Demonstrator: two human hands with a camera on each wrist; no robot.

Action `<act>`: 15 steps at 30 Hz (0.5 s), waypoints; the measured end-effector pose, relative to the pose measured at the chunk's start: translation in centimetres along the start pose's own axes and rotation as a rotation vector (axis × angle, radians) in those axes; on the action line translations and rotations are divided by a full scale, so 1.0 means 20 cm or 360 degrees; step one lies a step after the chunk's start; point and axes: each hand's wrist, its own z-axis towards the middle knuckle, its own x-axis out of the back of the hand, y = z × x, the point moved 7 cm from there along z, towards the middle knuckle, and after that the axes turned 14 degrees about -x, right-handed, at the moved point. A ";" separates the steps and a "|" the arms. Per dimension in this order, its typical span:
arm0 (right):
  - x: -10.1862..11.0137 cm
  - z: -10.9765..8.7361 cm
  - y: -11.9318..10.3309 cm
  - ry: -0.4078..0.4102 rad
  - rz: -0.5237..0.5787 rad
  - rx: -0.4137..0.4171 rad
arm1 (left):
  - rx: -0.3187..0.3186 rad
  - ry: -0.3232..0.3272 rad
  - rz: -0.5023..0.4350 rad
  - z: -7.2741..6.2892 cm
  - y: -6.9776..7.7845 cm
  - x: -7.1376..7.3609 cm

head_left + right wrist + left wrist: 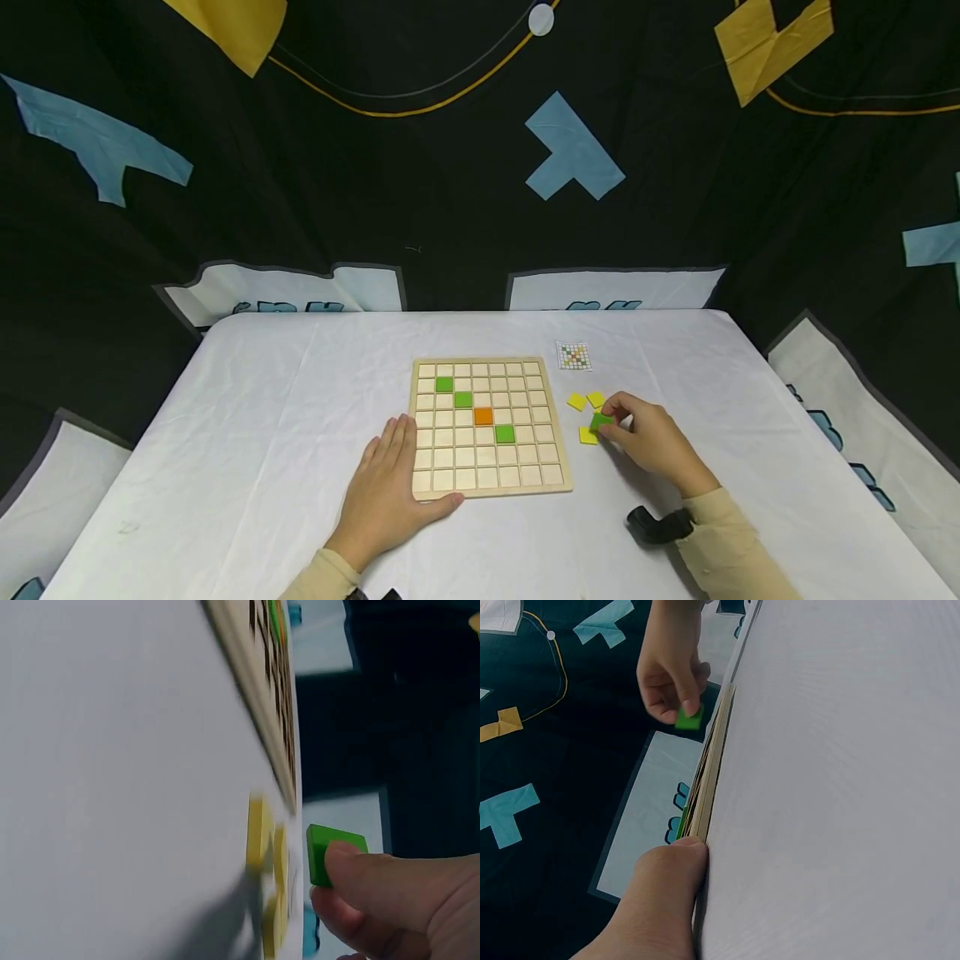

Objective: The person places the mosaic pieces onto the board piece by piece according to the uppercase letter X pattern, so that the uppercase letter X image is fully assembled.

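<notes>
A square wooden grid board (486, 456) lies on the white table, with green tiles (506, 434) and one orange tile (483, 416) in its cells. Along its left edge rests my left hand (386, 487), fingers straight, the thumb touching the bottom edge; the left wrist view shows that thumb against the board's side. To the right of the board, my right hand (656, 437) pinches a green square tile (321, 859) between thumb and fingers. That tile is held above several yellow tiles (588, 436), which lie loose on the cloth and are partly covered by the hand.
A small printed card with a coloured grid pattern (574, 356) lies beyond the board's top right corner. White cloth (262, 467) covers the table. Behind it hangs a black curtain (450, 192) with blue and yellow shapes.
</notes>
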 end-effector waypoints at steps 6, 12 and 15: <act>-0.13 -0.04 -0.17 -0.0122 0.0131 0.0235 | -0.0003 -0.0006 -0.0003 0.00 0.00 0.00; -0.25 -0.08 -0.29 -0.0206 0.0127 0.0350 | -0.0002 -0.0009 0.0001 0.00 0.00 0.00; -0.29 -0.08 -0.32 -0.0242 0.0123 0.0359 | -0.0002 -0.0003 0.0007 0.00 0.00 0.00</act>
